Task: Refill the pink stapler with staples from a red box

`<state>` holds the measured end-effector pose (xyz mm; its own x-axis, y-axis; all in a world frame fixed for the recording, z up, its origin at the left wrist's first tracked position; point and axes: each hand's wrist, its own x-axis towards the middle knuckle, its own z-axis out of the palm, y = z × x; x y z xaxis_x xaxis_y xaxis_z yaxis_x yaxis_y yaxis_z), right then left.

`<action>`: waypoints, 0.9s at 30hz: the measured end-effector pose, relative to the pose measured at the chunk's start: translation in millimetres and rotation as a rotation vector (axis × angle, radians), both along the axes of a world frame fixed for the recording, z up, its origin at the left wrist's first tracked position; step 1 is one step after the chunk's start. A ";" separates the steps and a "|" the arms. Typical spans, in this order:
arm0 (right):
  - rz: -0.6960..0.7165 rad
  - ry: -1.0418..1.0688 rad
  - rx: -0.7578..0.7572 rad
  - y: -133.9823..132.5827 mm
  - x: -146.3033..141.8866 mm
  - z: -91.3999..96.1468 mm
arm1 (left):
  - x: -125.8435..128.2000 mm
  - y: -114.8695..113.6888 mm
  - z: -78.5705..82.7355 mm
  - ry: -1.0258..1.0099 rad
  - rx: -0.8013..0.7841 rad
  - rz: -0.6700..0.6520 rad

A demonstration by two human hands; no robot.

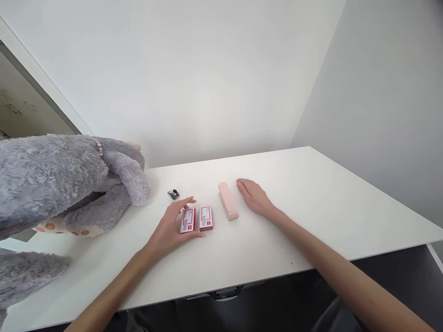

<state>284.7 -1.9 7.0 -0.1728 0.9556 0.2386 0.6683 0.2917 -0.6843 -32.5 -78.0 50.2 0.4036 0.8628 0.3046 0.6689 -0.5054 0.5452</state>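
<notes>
Two small red-and-white boxes lie side by side on the white table (311,193). My left hand (169,228) curls around the left box (188,220), thumb at its near end and fingers over its far end. The right box (206,217) lies free just beside it. A pink stapler (227,200) rests to the right of the boxes. My right hand (254,197) lies flat on the table, fingers together and stretched out, just right of the stapler and not gripping it. A small black-and-silver staple remover (173,194) sits behind my left hand.
A large grey plush toy (65,180) lies across the table's left side, its paws facing the front. White walls stand behind and to the right. The table's front edge runs close to my forearms, with a dark floor below.
</notes>
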 end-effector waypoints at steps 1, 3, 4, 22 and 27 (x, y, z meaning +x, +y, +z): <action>0.006 -0.001 0.009 6.6 -1.8 -0.1 | 1.7 -1.0 2.5 -0.041 0.053 0.006; 0.017 -0.008 0.019 15.9 -4.2 -1.2 | 9.6 -1.9 9.2 -0.080 0.133 -0.017; 0.020 -0.012 0.023 18.4 -5.0 -2.0 | 15.5 -1.6 12.7 -0.085 0.159 -0.029; 0.019 -0.009 -0.005 10.2 -5.0 4.4 | 15.9 13.6 0.8 0.206 -0.017 -0.114; 0.017 0.003 -0.020 7.0 -6.1 6.0 | 4.5 13.9 -8.0 0.172 -0.059 -0.049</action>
<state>278.6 5.1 13.0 -0.1886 0.9570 0.2203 0.6613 0.2896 -0.6920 -28.0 -64.1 42.2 0.4873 0.8551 0.1772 0.7301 -0.5103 0.4545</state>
